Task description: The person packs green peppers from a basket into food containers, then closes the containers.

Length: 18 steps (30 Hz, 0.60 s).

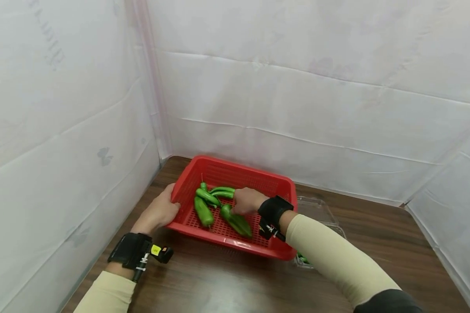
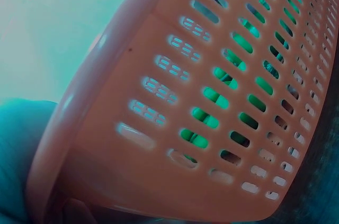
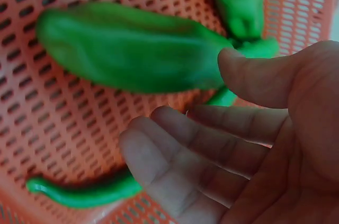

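Note:
A red perforated plastic basket (image 1: 227, 241) holds several green peppers. My left hand (image 1: 159, 211) grips its left end, with the thumb over the rim; the left wrist view mostly shows the slotted basket wall (image 2: 132, 70). Inside the basket is my right hand (image 1: 248, 201), fingers loosely extended and thumb apart in the right wrist view. Its thumb tip is beside or touching a large green pepper (image 3: 132, 49). Slender green chilies (image 1: 224, 189) lie by the fingers. Another thick pepper (image 1: 203, 211) lies farther left.
A clear plastic container (image 1: 317, 209), with some green items in it, stands right of the basket, partly hidden by my right forearm. The brown wood-grain table (image 1: 215, 287) is bounded by white sheeted walls (image 1: 297, 100) at the back and sides.

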Motion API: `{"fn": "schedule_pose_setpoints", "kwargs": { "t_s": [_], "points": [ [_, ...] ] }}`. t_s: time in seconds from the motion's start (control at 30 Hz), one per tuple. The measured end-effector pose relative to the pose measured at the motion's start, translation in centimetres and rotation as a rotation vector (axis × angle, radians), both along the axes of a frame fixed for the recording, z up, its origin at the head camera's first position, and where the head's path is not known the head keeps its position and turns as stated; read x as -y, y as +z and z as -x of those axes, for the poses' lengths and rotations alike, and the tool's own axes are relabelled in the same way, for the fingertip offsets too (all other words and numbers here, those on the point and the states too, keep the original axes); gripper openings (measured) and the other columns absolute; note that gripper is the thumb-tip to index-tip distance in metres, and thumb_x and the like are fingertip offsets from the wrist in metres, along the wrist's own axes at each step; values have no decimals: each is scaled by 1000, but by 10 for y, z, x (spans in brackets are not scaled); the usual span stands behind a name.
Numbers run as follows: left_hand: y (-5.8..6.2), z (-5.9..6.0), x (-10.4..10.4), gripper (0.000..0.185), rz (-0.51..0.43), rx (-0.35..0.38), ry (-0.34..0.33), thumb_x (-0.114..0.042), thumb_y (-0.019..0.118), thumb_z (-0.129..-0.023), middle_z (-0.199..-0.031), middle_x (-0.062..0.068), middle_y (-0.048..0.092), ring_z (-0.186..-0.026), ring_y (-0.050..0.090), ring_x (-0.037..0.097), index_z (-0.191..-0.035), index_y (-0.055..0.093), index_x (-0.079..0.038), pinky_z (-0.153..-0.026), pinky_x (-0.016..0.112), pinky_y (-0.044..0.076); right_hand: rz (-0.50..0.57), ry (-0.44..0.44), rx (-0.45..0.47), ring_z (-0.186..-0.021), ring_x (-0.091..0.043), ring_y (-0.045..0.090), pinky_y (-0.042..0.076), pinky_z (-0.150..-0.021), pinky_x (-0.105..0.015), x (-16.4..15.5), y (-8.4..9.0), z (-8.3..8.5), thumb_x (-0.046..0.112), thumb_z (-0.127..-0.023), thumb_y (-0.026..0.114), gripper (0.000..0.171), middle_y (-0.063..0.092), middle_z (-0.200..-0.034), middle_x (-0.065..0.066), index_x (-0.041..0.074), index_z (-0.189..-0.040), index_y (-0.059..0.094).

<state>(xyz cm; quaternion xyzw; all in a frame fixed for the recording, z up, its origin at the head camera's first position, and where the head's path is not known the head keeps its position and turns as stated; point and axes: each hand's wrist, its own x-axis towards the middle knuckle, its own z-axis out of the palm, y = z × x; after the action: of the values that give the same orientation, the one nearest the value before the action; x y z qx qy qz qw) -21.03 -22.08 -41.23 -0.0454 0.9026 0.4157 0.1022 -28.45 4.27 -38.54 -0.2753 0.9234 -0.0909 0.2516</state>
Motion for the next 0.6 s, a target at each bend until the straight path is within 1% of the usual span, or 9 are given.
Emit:
{"fn": "schedule_pose_setpoints", "kwargs": {
  "t_s": [0.1, 0.2, 0.27, 0.37, 0.43, 0.47, 0.6],
  "points": [
    [1, 0, -3, 64, 0, -1, 5, -10, 43, -104, -142, 27, 56, -114, 62, 34, -163, 20, -6, -94, 50, 50, -38, 30, 5, -53, -9, 29, 31, -58, -26, 5, -6, -1, 20, -101, 65, 51, 27, -58, 7, 20, -58, 37],
    [2, 0, -5, 64, 0, 10, 6, -10, 42, -104, -142, 27, 56, -115, 62, 35, -164, 19, -7, -95, 51, 50, -78, 40, -2, -57, -11, 36, 33, -59, -27, 8, -12, -1, 18, -98, 66, 41, 34, -62, 6, 19, -64, 44],
    [3, 0, -6, 64, 1, 17, 2, -10, 42, -104, -142, 27, 56, -115, 62, 35, -164, 19, -7, -95, 51, 49, -92, 50, -4, -62, -13, 40, 35, -62, -27, 8, -13, -1, 19, -96, 69, 33, 40, -67, 5, 17, -70, 49],
    [3, 1, -6, 64, 0, 18, -2, -10, 42, -104, -141, 27, 57, -116, 62, 35, -164, 19, -7, -95, 52, 49, -105, 76, -28, -66, -13, 41, 36, -63, -28, 6, -15, -3, 20, -94, 74, 23, 43, -73, 4, 14, -82, 56],
    [3, 1, -5, 63, -1, 11, -5, -9, 42, -104, -140, 27, 58, -115, 63, 34, -163, 20, -6, -95, 51, 50, -119, 101, -48, -67, -13, 41, 36, -64, -29, 5, -15, -5, 22, -94, 77, 21, 43, -75, 4, 14, -89, 58],
    [3, 1, -5, 64, -3, 8, -5, -9, 42, -104, -140, 27, 58, -115, 63, 34, -163, 20, -6, -95, 51, 50, -131, 113, -60, -66, -13, 39, 35, -64, -29, 4, -16, -7, 23, -94, 77, 22, 41, -74, 4, 13, -90, 58],
    [2, 1, -4, 64, -12, 8, 0, -9, 42, -104, -141, 27, 57, -115, 63, 34, -163, 20, -6, -94, 50, 50, -184, 163, -86, -63, -12, 37, 34, -62, -29, 0, -19, -12, 28, -94, 77, 25, 38, -70, 5, 16, -84, 57]
  ]
}}
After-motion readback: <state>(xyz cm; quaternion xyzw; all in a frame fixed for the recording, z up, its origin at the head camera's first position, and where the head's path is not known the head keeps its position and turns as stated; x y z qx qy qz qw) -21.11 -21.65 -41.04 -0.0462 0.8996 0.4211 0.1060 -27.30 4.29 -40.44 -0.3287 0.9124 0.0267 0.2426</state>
